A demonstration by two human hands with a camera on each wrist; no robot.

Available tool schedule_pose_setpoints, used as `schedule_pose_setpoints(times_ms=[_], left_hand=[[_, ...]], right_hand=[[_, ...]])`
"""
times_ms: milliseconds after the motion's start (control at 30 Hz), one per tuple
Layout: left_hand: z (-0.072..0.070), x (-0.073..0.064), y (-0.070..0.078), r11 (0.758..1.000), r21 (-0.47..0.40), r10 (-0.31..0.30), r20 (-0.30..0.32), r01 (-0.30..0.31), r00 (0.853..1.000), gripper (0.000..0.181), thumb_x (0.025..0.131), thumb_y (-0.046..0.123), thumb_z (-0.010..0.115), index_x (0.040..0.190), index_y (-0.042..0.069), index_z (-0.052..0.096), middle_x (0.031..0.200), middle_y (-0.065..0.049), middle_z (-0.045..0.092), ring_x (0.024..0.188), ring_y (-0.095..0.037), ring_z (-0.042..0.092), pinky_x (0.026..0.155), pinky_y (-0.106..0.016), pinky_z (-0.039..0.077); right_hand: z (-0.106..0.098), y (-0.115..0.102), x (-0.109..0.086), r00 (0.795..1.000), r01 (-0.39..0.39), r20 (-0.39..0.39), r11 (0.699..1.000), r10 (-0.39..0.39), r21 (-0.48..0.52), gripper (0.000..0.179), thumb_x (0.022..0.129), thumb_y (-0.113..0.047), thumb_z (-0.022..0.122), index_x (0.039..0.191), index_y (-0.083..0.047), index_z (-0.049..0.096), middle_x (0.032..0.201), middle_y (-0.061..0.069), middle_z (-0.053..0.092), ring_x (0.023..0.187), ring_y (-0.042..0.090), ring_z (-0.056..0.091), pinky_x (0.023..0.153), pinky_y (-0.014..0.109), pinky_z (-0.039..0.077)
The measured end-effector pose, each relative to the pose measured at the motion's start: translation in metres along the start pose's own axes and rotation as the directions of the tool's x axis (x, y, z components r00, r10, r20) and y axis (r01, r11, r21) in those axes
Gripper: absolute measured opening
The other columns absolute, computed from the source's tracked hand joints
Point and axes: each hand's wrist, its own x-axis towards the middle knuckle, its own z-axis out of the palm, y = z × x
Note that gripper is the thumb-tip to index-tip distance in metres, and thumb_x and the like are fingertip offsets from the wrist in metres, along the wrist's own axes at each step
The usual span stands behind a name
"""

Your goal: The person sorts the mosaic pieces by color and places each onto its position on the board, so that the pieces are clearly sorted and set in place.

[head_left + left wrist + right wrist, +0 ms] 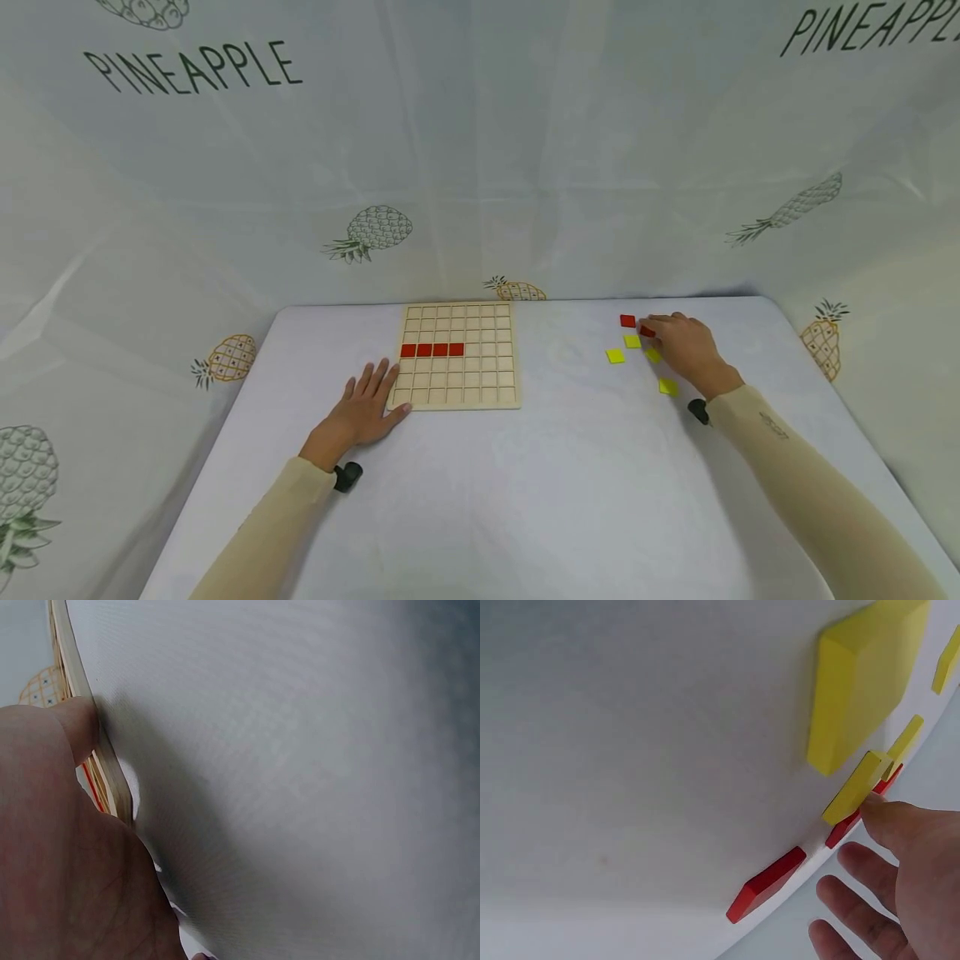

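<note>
The square, pale wooden grid board [487, 379] lies flat on the white counter [480, 500] at the centre of the head frame. Four flat, square red tiles [432, 350] occupy adjacent cells in one row, starting from the board's left edge.

The left hand [362, 415] is positioned left of centre, palm down. Its fingers are spread; the fingertips meet the left edge of the board and the thumb rests at the lower-left corner.

The right hand [686, 346] is positioned right of centre. Its fingertips are at a loose square red tile [647, 331]; whether the fingers pinch or only touch it, the views do not tell. In the right wrist frame, the remaining fingers are spread apart at the lower right, and a separate red tile [765, 885] lies at lower centre.

A second loose red tile [627, 321] lies just left of the right fingertips. Four square yellow tiles [615, 356] lie near the right hand, to its left and below it.

A black device [348, 477] is at the left wrist. A pale cloth with printed pineapples [480, 150] fills the upper head frame.
</note>
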Motion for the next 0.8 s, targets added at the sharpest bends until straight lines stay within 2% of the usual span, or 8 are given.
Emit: schedule_pose_setpoints(times_ms=[233, 467, 633, 800], left_hand=[[0.0050, 0.0032, -0.0054, 1.000, -0.018, 0.014, -0.021, -0.014, 1.000, 0.087, 0.109, 0.055, 0.047, 0.169, 0.003, 0.012, 0.176, -0.024, 0.003, 0.162, -0.048, 0.000, 0.127, -0.068, 0.003], [0.0016, 0.0014, -0.0023, 1.000, -0.007, 0.003, -0.010, -0.004, 1.000, 0.086, 0.109, 0.051, 0.048, 0.169, 0.002, 0.011, 0.176, -0.024, 0.003, 0.162, -0.048, 0.000, 0.127, -0.067, 0.004], [-0.0044, -0.0015, 0.0013, 1.000, -0.020, -0.002, 0.004, 0.002, 1.000, 0.086, 0.109, 0.053, 0.047, 0.169, 0.001, 0.012, 0.176, -0.025, 0.003, 0.162, -0.048, 0.000, 0.127, -0.067, 0.002], [-0.0017, -0.0002, -0.0014, 1.000, -0.015, 0.003, 0.006, -0.003, 1.000, 0.088, 0.109, 0.056, 0.045, 0.170, 0.003, 0.010, 0.177, -0.023, 0.001, 0.162, -0.046, -0.002, 0.128, -0.066, 0.002]], right_hand=[[0.0031, 0.0003, 0.0057, 0.999, -0.025, 0.040, 1.000, 0.025, 0.002, 0.033, 0.098, -0.002, 0.074, 0.131, -0.001, 0.071, 0.131, 0.024, 0.071, 0.108, 0.044, 0.066, 0.094, 0.061, 0.056], [0.0025, -0.0042, 0.0100, 0.999, -0.032, 0.009, 0.998, 0.032, -0.052, 0.032, 0.093, -0.002, 0.079, 0.125, 0.002, 0.075, 0.118, 0.024, 0.075, 0.096, 0.039, 0.067, 0.088, 0.057, 0.059], [0.0001, -0.0078, 0.0097, 0.999, -0.038, 0.017, 0.997, 0.039, -0.073, 0.029, 0.092, -0.002, 0.081, 0.120, 0.001, 0.077, 0.113, 0.023, 0.076, 0.096, 0.039, 0.066, 0.090, 0.056, 0.059], [-0.0031, -0.0087, 0.0064, 1.000, -0.024, 0.008, 0.998, 0.024, -0.053, 0.026, 0.093, -0.004, 0.080, 0.119, -0.001, 0.078, 0.113, 0.021, 0.076, 0.098, 0.039, 0.065, 0.087, 0.055, 0.059]])
